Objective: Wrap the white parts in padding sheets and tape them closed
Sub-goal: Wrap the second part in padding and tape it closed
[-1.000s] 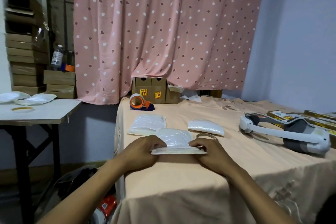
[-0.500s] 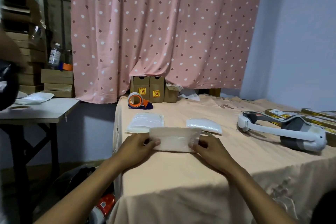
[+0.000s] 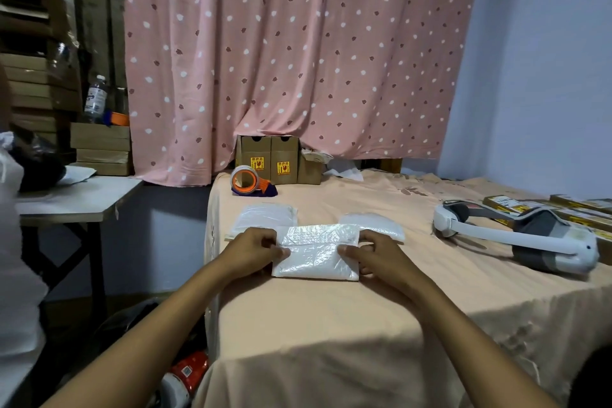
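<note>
A white padding-sheet bundle [image 3: 316, 253] lies on the peach-covered table [image 3: 331, 325], folded over so whatever is inside is hidden. My left hand [image 3: 253, 250] pinches its left end and my right hand [image 3: 376, 255] pinches its right end. Two more white padded packets rest just behind: one at the left [image 3: 265, 217], one at the right [image 3: 374, 220]. An orange tape dispenser [image 3: 248, 180] stands further back, apart from both hands.
A white and grey headset [image 3: 516, 237] lies on the table's right side, with flat boxes [image 3: 530, 204] behind it. Brown cartons [image 3: 278, 159] stand by the pink curtain. A side table [image 3: 76, 199] with a person's sleeve is at the left.
The bundle was lifted and turned upright between my hands, then laid flat again with its shiny folded side up. Both hands stayed at its ends.
</note>
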